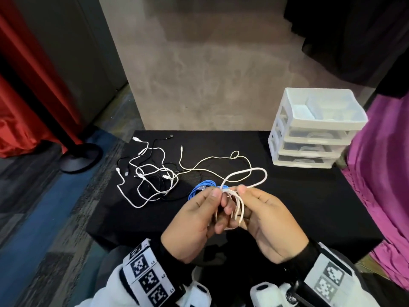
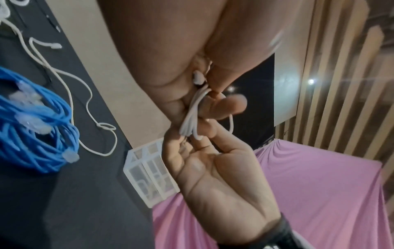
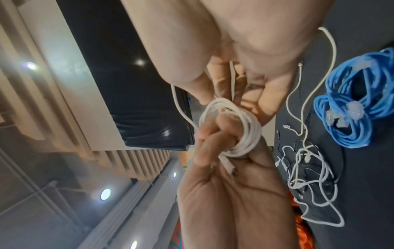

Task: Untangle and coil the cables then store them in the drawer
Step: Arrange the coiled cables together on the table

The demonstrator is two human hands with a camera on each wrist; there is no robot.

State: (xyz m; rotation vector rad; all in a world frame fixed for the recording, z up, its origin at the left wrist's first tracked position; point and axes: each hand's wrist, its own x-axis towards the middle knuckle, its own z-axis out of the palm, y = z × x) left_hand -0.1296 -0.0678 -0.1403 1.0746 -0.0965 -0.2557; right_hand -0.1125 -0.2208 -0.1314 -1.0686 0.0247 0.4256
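Note:
Over the table's front edge both my hands hold a white cable (image 1: 238, 210), part of it wound into a small coil (image 3: 241, 133). The coil sits round the fingers of my left hand (image 1: 218, 196), and the thumb pinches it. My right hand (image 1: 241, 191) pinches the strand beside the coil. The cable's loose end loops away over the table (image 1: 262, 173). A blue cable (image 1: 202, 188) lies coiled on the black table just behind my hands. A tangle of white and black cables (image 1: 152, 176) lies further left. A thin cream cable (image 1: 212, 161) with a small loop trails between them.
A white plastic drawer unit (image 1: 309, 131) with three shut drawers stands at the table's far right corner (image 1: 309, 207). Pink cloth (image 1: 380, 173) hangs right of the table. A round black stand base (image 1: 81, 158) and red curtain are on the floor to the left.

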